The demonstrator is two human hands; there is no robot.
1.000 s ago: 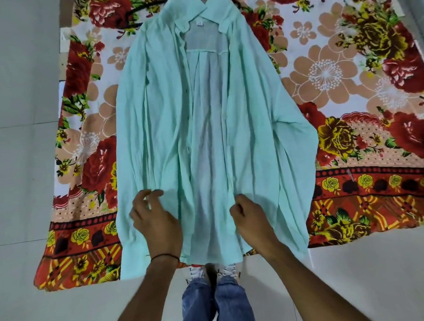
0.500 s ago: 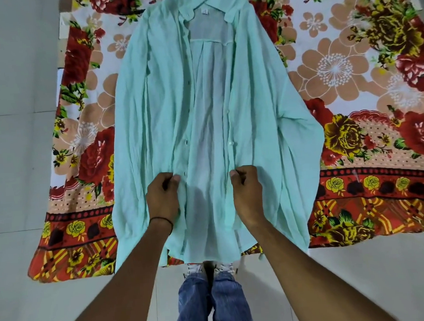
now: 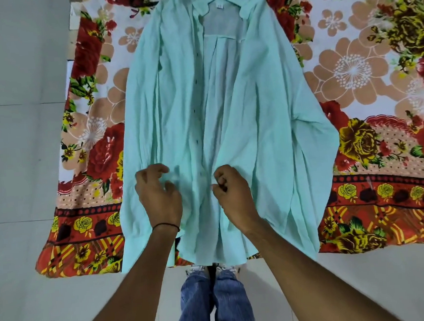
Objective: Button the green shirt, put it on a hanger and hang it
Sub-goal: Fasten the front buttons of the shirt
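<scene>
Head view: shirt point(image 3: 227, 109) lies open on a floral cloth point(image 3: 350, 75), collar far from the person. The step looks like closing the fronts: lay the edges flat, match the lowest pair, and work up. Right hand point(image 3: 233, 191) is curled, pinching the right front edge near the hem. Left hand point(image 3: 158, 191) is half-curled over the left front; cannot tell if it grips. Both forearms reach forward, palms down.

Floral blanket point(image 3: 350, 75) (red, yellow) on grey floor point(image 3: 17, 149)
</scene>
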